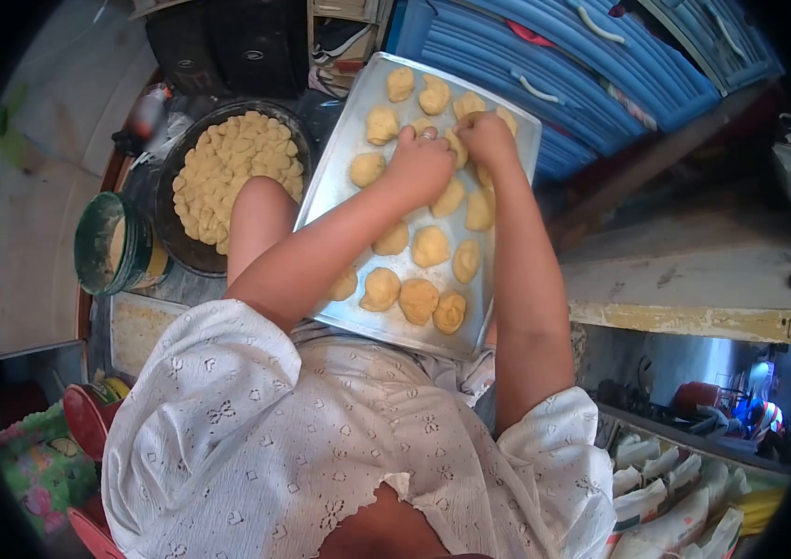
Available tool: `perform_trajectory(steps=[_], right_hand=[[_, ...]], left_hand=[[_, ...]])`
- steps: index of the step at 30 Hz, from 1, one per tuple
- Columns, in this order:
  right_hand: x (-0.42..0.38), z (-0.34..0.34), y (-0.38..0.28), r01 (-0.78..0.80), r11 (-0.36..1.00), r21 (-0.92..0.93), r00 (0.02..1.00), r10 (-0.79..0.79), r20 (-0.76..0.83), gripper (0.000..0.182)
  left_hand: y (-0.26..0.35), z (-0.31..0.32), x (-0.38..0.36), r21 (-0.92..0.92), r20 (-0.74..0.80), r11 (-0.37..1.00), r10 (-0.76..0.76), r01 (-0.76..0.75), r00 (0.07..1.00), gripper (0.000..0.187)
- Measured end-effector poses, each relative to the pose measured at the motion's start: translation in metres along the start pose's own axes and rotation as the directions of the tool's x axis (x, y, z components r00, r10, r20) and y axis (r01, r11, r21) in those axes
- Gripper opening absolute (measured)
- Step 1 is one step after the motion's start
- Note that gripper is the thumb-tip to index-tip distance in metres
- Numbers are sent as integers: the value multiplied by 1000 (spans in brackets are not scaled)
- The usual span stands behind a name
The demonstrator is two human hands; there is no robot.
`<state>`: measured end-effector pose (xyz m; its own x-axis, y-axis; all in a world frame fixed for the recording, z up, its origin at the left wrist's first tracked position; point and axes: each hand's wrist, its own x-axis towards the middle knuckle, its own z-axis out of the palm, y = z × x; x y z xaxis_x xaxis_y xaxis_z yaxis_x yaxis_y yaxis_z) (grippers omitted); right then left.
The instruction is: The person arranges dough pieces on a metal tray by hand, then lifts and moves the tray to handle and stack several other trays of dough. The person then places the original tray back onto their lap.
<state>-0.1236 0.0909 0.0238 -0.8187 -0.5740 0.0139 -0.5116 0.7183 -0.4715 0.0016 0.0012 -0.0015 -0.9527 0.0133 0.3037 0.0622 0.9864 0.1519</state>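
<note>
A metal baking tray [330, 200] rests across my lap, with several yellow dough balls [430, 246] spread over it in rough rows. My left hand [422, 168] is over the upper middle of the tray, its fingers curled in beside a dough ball [456, 147]. On the other side of that ball, my right hand [487, 140] has its fingers closed in a pinch at its upper edge. My hands partly hide the ball and its neighbours, and the fingertips are hard to see.
Left of the tray stands a round dark pan [192, 252] heaped with small dough pieces [237, 172]. Beside it is a green bucket [102, 242]. Blue drawers [507, 74] stand at the far side, close to the tray. A worn wooden ledge [694, 270] lies to the right.
</note>
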Motion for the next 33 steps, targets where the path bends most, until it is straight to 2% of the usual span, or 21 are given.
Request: perform_trajectory(steps=[4, 6, 7, 10, 12, 13, 15, 16, 17, 19, 20, 21, 22, 23, 24, 26, 27, 29, 33], right_hand=[[3, 6, 3, 14, 1000, -21, 999, -15, -39, 20], [2, 4, 3, -55, 992, 111, 984, 73, -164, 21], [2, 0, 3, -54, 993, 110, 984, 72, -163, 21], [-2, -13, 7, -20, 995, 95, 972, 41, -233, 22], [-5, -20, 8, 63, 974, 217, 948, 10, -317, 24], [-9, -24, 7, 63, 974, 215, 947, 10, -320, 24], [-22, -33, 9, 8, 840, 542, 959, 147, -242, 25], [-27, -36, 11, -2, 768, 641, 963, 174, -205, 25], [-33, -39, 13, -2, 770, 638, 962, 176, -209, 25], [-46, -48, 14, -18, 578, 816, 976, 187, -111, 23], [-54, -50, 13, -17, 579, 815, 975, 192, -116, 23], [-63, -50, 9, 10, 510, 860, 973, 192, -125, 24], [-70, -51, 5, 39, 438, 898, 973, 190, -135, 25], [-78, -51, 2, 39, 437, 899, 971, 194, -137, 25], [-86, -52, -1, 49, 383, 923, 980, 159, -118, 25], [-101, -51, -8, 56, 309, 949, 990, 105, -93, 25], [-110, -51, -14, 57, 306, 950, 990, 109, -94, 25], [-124, -52, -25, 96, 293, 951, 994, 29, -109, 25], [-151, -53, -45, 132, 262, 956, 991, -30, -128, 26]], left_hand=[[0, -1, 0, -3, -7, 1000, 3, -3, 1000, 16], [0, -2, 0, -1, 0, 1000, 0, 0, 1000, 16], [1, -3, 0, -1, 12, 1000, -3, 3, 1000, 16], [2, -5, 0, -4, 26, 1000, -9, 9, 1000, 17], [2, -4, 1, -5, 25, 1000, -8, 8, 1000, 19], [2, -3, 0, -8, 14, 1000, -11, 11, 1000, 20], [2, -3, -1, -15, 2, 1000, -11, 11, 1000, 21], [1, -5, 0, -29, 8, 999, -15, 15, 1000, 21], [2, -6, -1, -45, 16, 999, -18, 19, 1000, 21], [2, -10, -1, -62, -1, 998, -28, 28, 1000, 22], [4, -13, -2, -75, -15, 996, -43, 41, 999, 22], [6, -17, -3, -77, -12, 996, -36, 35, 999, 22], [9, -24, -4, -160, -120, 987, -35, 15, 992, 24], [12, -31, -6, -241, -224, 970, -44, -12, 974, 27], [16, -40, -8, -242, -220, 970, -39, -16, 975, 27], [25, -61, -13, -621, -323, 776, -124, -111, 938, 32], [30, -70, -17, -621, -320, 775, -120, -113, 940, 32], [37, -87, -25, -769, -301, 625, -172, -132, 938, 33], [45, -104, -36, -741, -362, 642, -130, -200, 923, 28]])
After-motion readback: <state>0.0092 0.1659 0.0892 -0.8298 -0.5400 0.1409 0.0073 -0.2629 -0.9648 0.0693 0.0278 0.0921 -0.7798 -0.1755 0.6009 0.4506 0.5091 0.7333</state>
